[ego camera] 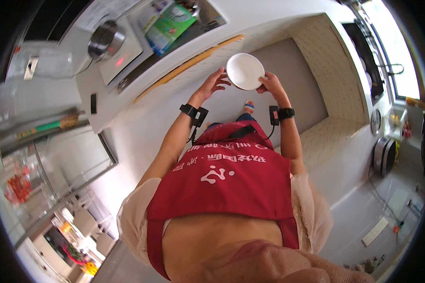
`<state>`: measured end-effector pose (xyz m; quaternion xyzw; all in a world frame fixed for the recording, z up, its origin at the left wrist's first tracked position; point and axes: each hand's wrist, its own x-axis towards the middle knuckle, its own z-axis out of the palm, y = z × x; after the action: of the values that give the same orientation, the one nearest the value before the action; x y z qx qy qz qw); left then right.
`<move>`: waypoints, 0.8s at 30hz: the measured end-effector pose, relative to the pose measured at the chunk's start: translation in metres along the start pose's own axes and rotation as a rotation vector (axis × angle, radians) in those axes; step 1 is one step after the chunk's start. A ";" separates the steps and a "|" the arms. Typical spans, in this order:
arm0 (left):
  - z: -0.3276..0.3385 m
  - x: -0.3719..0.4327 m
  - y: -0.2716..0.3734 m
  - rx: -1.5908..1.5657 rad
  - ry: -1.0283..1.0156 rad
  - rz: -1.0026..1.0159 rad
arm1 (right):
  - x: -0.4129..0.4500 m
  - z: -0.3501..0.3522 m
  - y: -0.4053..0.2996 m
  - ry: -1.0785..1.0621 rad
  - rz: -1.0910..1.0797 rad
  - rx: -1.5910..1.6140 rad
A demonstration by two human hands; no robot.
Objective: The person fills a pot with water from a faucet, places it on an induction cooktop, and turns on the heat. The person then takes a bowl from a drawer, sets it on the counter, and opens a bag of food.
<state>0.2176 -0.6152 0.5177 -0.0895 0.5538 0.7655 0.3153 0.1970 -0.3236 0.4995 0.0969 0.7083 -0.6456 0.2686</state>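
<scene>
A white round bowl is held up in front of me, tilted so that its inside faces the camera; I see no food in it. My right hand grips the bowl's right rim, with the thumb over the edge and fingers beneath. On the other side, my left hand is at the left rim with its fingers apart. Whether those fingertips touch the bowl I cannot tell. Black bands with small boxes are strapped to both wrists, and a red apron covers my front.
On the left counter, a steel pot stands near a white panel with a red light. Green packaging lies beyond it. A gas hob and a dark rounded appliance are on the right. Grey floor stretches below the bowl.
</scene>
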 end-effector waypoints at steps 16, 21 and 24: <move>0.189 0.247 0.057 0.187 -0.404 -0.030 | -0.027 -0.215 -0.041 0.195 -0.025 0.456; 0.273 0.304 0.059 0.187 -0.577 -0.092 | -0.051 -0.254 -0.019 0.376 -0.145 0.689; 0.316 0.355 0.066 0.226 -0.758 -0.242 | -0.053 -0.288 -0.016 0.510 -0.179 0.759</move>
<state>-0.0324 -0.2055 0.5146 0.1694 0.4645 0.6362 0.5923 0.1602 -0.0360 0.5466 0.2824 0.4712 -0.8352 -0.0252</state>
